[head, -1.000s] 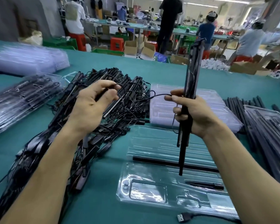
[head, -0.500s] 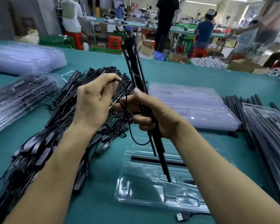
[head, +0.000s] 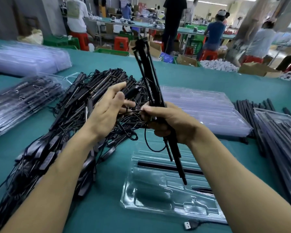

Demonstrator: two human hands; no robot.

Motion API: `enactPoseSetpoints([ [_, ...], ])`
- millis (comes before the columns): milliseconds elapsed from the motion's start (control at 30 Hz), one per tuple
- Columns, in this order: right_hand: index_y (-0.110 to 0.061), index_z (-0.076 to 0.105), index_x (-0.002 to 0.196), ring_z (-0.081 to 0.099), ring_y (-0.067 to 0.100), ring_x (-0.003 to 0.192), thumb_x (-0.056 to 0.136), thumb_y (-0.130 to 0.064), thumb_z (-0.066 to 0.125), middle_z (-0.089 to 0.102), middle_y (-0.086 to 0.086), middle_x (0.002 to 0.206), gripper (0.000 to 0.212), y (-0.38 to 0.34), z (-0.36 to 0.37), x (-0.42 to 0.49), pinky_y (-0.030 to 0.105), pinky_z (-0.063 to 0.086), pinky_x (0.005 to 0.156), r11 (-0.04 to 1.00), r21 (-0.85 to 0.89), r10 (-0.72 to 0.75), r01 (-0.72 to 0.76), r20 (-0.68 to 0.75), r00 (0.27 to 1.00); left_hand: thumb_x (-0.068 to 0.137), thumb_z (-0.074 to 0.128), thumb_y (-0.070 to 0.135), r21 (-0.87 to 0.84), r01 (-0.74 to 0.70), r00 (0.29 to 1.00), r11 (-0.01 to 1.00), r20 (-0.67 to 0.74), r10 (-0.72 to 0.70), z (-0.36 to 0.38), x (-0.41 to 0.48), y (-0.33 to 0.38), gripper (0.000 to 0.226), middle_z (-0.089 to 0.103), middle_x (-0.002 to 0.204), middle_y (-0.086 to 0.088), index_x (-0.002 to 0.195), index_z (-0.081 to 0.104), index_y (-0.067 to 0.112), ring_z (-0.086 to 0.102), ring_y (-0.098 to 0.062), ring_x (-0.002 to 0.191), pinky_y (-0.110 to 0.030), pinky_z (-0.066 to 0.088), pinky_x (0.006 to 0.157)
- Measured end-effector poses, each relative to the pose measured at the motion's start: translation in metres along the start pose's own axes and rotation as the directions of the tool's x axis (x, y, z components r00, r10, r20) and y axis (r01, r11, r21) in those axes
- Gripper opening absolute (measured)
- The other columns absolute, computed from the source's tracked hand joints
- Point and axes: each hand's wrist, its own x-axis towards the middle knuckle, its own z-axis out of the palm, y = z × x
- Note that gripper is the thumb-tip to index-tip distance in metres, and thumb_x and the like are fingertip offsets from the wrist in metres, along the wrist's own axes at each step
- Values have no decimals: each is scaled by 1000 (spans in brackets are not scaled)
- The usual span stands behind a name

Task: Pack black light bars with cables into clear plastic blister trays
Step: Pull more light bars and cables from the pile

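The tray [head: 158, 195] holds one bar [head: 166, 166]; most packing remains. Above it, the right hand [head: 171, 123] grips bars [head: 151, 84], and the left hand [head: 106, 111] is loosely open.

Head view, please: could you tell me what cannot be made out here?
Light bars: count in the right hand; they overlap.
USB plug: cable hidden under the right forearm.
Clear tray stack, far left: motion-blurred.
Packed trays: cut off by the right edge.

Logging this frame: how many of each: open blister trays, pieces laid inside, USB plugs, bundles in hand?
Open blister tray: 1
Long black bar in it: 1
Short black piece in it: 1
USB plug: 1
Light-bar bundle in right hand: 1
Total: 5
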Motion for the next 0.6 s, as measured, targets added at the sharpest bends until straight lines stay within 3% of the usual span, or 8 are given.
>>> enactPoseSetpoints([
  [100,-12,55,84,32,0,39,95,-19,56,51,0,74,14,-1,-8,3,12,22,32,992,123,-14,37,-185,983,81,59,67,-81,55,996,995,70,-49,-5,-14,-4,60,73,87,-10,123,53,24,72,-23,76,-25,57,69],
  [167,-12,55,83,32,0,38,97,-18,56,50,0,72,15,-2,-16,4,12,24,31,978,196,-10,78,-324,946,75,66,59,127,54,998,990,12,-56,-8,-22,-8,44,72,84,-1,107,63,29,69,-15,75,-22,55,68],
  [233,-12,55,84,32,1,39,96,-18,59,50,-2,71,14,-3,-25,2,12,24,31,972,211,-6,105,-424,906,75,60,61,311,75,997,948,-34,-68,-10,-27,-10,35,69,78,12,90,69,30,63,-4,66,-16,50,61],
  [333,-11,58,95,34,2,41,94,-18,63,50,-3,70,9,-3,-37,-4,13,24,32,981,156,-16,112,-514,858,87,46,58,359,138,989,923,-98,-110,-16,-35,-13,45,60,52,15,72,70,24,55,1,50,-26,39,55],
  [400,-10,60,97,38,4,43,92,-17,66,53,-3,70,10,-2,-44,-9,14,25,33,992,94,-22,87,-543,839,95,44,49,332,122,977,935,-208,-53,-23,-37,-10,45,44,38,14,71,68,19,42,-1,36,-24,33,52],
  [467,-12,65,90,43,6,44,89,-16,69,55,-2,70,6,1,-46,-12,15,27,34,999,-37,-31,12,-563,826,98,47,46,341,68,955,938,-294,38,-26,-33,2,37,41,39,11,74,67,26,33,-5,33,-19,25,42],
  [533,-18,70,95,44,5,43,85,-18,74,54,-2,73,10,5,-44,-13,17,28,36,981,-181,-59,-67,-612,789,99,50,46,387,-34,944,921,-289,156,-19,-20,24,31,46,43,14,78,66,30,33,-6,34,-13,17,36],
  [600,-22,69,99,37,4,40,83,-19,76,55,-3,75,18,9,-41,-13,17,28,38,976,-217,-141,-15,-681,719,100,53,40,461,-148,931,875,-234,281,-4,-6,44,27,48,47,16,81,66,25,40,-3,38,-10,20,36],
])
